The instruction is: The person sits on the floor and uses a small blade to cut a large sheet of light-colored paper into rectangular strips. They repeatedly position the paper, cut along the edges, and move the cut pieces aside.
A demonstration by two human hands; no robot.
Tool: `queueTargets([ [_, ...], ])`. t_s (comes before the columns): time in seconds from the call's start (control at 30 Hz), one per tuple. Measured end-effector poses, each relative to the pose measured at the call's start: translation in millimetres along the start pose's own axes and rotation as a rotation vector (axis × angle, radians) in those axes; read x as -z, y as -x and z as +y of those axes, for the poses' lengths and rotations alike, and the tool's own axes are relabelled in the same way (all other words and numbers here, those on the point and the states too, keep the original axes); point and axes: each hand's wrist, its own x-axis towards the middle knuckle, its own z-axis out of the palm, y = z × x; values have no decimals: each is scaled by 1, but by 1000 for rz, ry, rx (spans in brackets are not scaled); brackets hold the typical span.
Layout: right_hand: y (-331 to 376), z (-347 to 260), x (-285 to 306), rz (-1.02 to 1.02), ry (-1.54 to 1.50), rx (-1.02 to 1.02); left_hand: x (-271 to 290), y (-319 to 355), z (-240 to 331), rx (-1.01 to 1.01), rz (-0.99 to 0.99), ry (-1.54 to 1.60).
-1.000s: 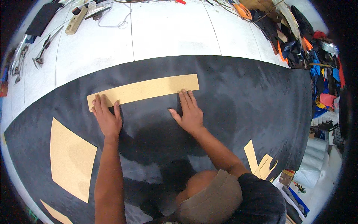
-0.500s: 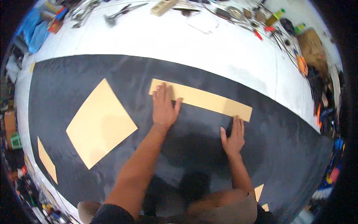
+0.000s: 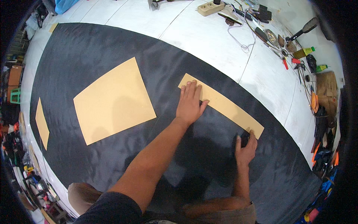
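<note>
A long tan strip, flat and narrow like card, lies slantwise on a broad black sheet. My left hand rests on the strip's far-left end, fingers stretched over it and thumb apart at its near edge. At the strip's right end, my right hand touches the near edge with its fingertips; its thumb stands apart over the black sheet. Neither hand is wrapped round anything. Left of them, a large four-sided tan piece with one curved edge lies flat, nobody touching it.
A smaller tan piece lies near the sheet's left edge. Beyond the sheet is white floor, with a power strip, cables, bottles and tools along the far right. Assorted clutter borders the left side, near a green stool.
My view has turned, so the sheet and pieces appear slanted differently. Both hands stay at the strip's two ends. Two small tan pieces at the lower right are out of sight now.
</note>
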Motion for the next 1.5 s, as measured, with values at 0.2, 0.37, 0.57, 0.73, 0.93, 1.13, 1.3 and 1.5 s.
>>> queueTargets([
  [0.2, -111, -45, -13, 125, -724, -39, 2, -1, 1, 24, -44, -15],
  [0.37, -158, -172, -48, -123, -848, 129, -6, 0, -4, -18, -13, -26],
  [0.57, -148, -231, -90, -247, -897, 121, -7, 2, -11, -27, -78, -61],
  [0.73, -149, -229, -98, -165, -824, 245, -10, 4, -10, -24, -66, -39],
  [0.93, -149, -235, -95, -137, -763, 307, -8, 3, -8, -8, -100, -45],
  [1.13, -150, -232, -95, -132, -690, 398, 0, -3, -1, 19, -208, -57],
  [1.3, -145, -215, -64, -204, -388, 464, -5, 2, -11, -3, -109, -60],
  [1.5, -142, -191, -77, -106, -499, 499, -3, 0, -6, 1, -103, -44],
])
